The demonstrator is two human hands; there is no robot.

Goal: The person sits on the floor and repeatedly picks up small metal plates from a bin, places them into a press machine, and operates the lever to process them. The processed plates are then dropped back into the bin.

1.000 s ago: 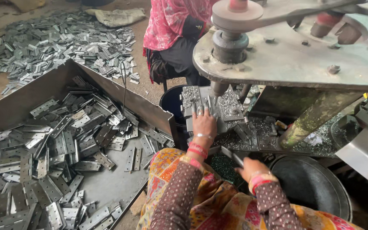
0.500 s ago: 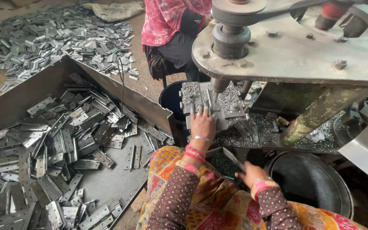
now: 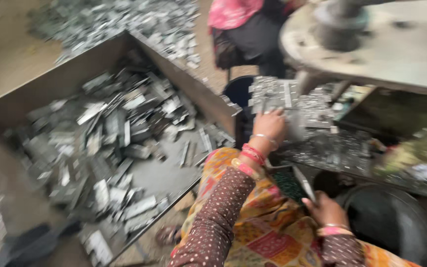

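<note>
Large metal tray (image 3: 21, 106): heaped with flat grey metal pieces (image 3: 105, 133), left of the bench. Left hand (image 3: 269, 126): fingers spread open, resting on stacked metal plates (image 3: 277, 96) under the press (image 3: 371, 44); best kept square and clear of the die. Right hand (image 3: 328, 210): fingers closed around one thin metal strip (image 3: 303, 183), near a dark bin (image 3: 396, 222).

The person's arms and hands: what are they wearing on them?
Both arms wear dark brown sleeves with small pale dots. The left hand has a thin silvery bangle plus red and pink bangles at the wrist. The right hand has a pink band and a thin bangle.
</note>
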